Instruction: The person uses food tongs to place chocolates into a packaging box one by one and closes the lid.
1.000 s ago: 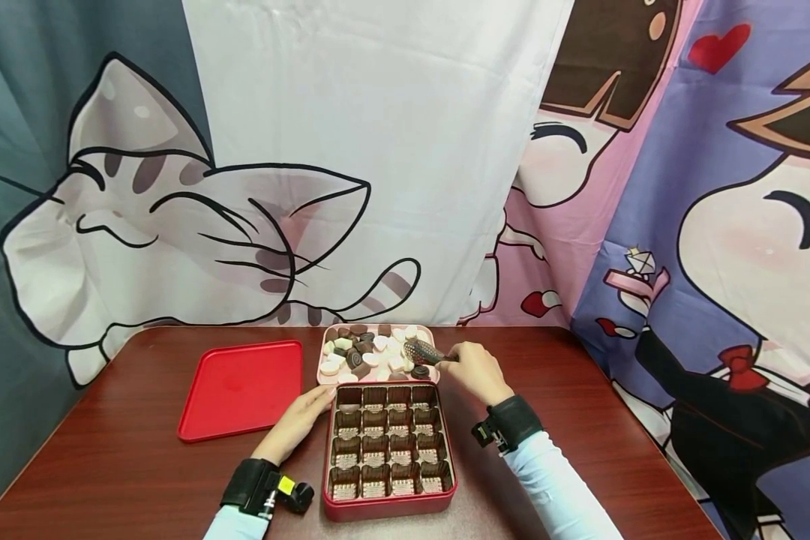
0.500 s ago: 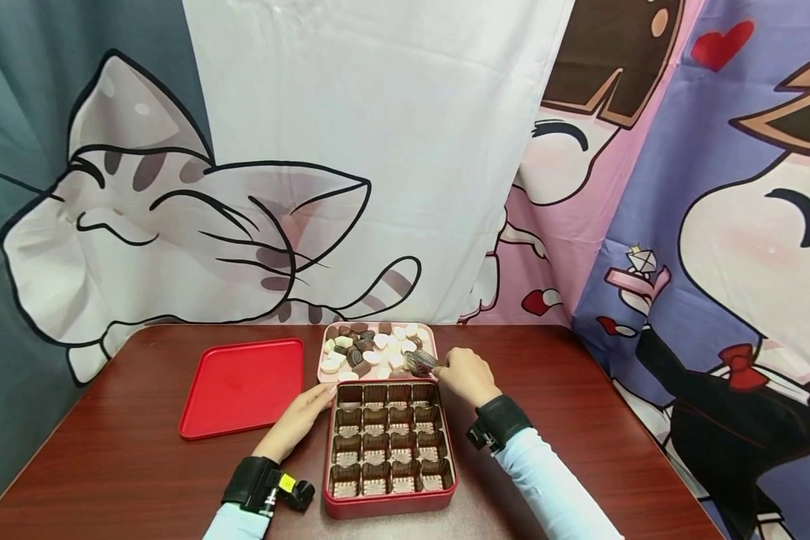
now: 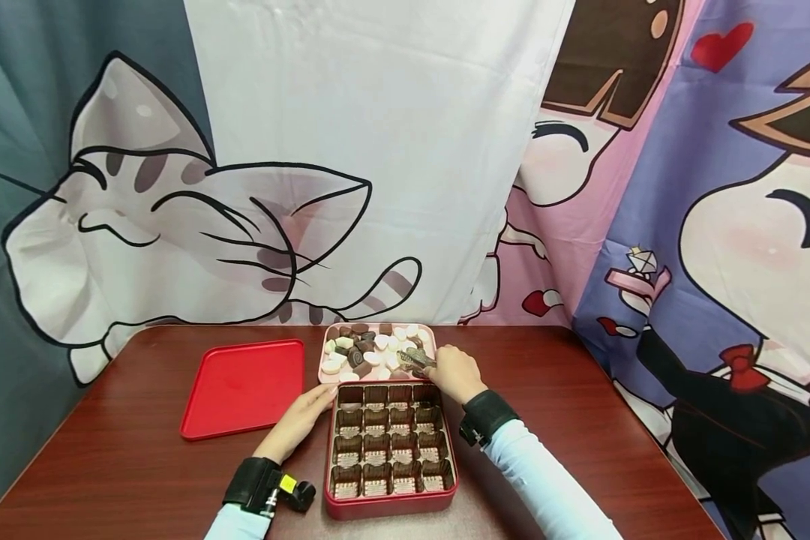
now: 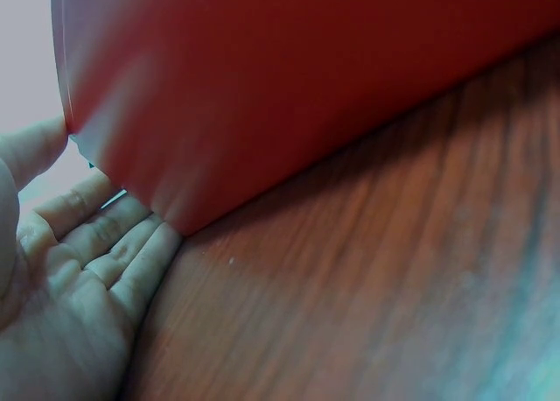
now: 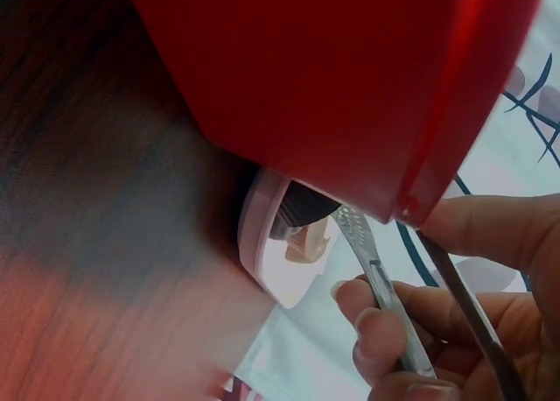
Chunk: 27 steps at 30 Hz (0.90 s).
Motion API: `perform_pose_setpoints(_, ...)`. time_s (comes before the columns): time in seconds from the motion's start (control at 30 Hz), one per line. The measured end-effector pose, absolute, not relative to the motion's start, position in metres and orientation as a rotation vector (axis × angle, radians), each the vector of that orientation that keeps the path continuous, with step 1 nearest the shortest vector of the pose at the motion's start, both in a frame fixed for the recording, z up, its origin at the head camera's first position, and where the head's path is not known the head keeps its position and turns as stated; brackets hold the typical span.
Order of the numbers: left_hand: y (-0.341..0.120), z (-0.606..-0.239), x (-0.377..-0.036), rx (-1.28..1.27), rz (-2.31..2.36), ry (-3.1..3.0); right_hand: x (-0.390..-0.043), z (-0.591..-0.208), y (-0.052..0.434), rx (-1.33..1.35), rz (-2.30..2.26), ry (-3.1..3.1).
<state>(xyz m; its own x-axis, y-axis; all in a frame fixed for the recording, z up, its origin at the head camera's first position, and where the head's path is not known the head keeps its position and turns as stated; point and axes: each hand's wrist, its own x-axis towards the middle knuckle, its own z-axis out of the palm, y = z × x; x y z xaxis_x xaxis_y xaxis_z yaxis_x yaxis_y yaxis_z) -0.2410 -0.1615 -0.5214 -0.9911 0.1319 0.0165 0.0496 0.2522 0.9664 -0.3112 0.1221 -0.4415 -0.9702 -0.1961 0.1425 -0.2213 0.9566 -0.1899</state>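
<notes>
A red tin [image 3: 391, 508] with a brown divided insert stands at the front middle of the table. My left hand [image 3: 300, 420] rests against its far left corner; in the left wrist view the fingers [image 4: 131, 243] lie fairly straight along the red wall. My right hand [image 3: 457, 372] holds metal tongs [image 3: 416, 358] with perforated tips, reaching over the pink tray [image 3: 322, 366] from the right. Dark, brown and white chocolates [image 3: 354, 356] fill that tray. In the right wrist view, thumb and fingers grip the tongs' arms [image 5: 385, 300], while the tin hides part of the tips.
A red lid [image 3: 243, 390] lies on the table to the left of the tin. The pink tray sits directly behind the tin. Behind the wooden table [image 3: 547, 435] hangs a printed curtain [image 3: 391, 150].
My right hand has moved left and slightly down with the tongs, whose tips have shifted lower among the chocolates. The left hand and the tin have stayed in place.
</notes>
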Motion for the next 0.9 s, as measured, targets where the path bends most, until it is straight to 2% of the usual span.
perform_pose_setpoints(0.53, -0.162, -0.521, -0.241, 0.175, 1.888, 2.408, -0.314, -0.447, 0.131, 0.294, 0.499, -2.947)
perform_pose_setpoints(0.9, -0.162, -0.523, -0.242, 0.16, 1.891, 2.402, -0.305, -0.428, 0.133, 0.347, 0.571, -2.909)
